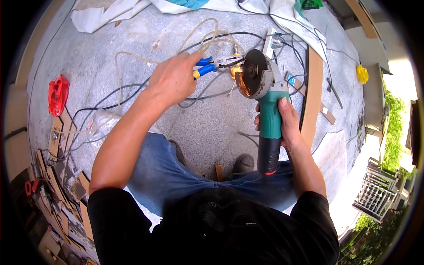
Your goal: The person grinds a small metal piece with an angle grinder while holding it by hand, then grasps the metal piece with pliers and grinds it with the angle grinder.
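My left hand (pixel 174 78) is closed round a pair of pliers (pixel 206 70) with blue and yellow handles. The jaws reach right, and a thin dark piece (pixel 234 63) at their tip meets the edge of the cutting disc (pixel 255 59); its exact kind is hard to make out. My right hand (pixel 289 123) grips a green and black angle grinder (pixel 270 115), held upright with its disc at the top. Orange sparks (pixel 248 88) glow along the lower part of the disc, by the metal guard (pixel 264 83).
Black cables and a clear hose (pixel 119 70) loop over the grey floor beyond my hands. A white power strip (pixel 269 42) lies behind the grinder, a long wooden board (pixel 313 92) to its right. Wood scraps (pixel 55 176) and a red bag (pixel 58 95) lie left.
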Demonstrator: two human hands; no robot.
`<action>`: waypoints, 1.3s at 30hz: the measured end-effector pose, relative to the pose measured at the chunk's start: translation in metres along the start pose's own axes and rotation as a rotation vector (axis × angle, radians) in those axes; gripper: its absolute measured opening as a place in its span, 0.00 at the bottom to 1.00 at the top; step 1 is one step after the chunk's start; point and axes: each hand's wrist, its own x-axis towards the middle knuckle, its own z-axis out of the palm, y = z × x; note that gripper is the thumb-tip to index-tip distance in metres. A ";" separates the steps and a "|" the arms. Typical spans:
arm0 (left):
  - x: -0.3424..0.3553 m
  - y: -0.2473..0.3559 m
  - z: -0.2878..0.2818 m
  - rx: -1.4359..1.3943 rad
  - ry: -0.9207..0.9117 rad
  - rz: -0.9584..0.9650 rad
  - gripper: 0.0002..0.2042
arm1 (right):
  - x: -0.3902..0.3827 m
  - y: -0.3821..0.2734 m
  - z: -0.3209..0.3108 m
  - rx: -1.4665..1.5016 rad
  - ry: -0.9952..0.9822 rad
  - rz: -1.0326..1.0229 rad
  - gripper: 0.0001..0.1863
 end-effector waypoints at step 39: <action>0.000 0.006 0.005 -0.126 -0.019 0.038 0.21 | -0.017 -0.012 -0.004 -0.025 0.004 -0.090 0.35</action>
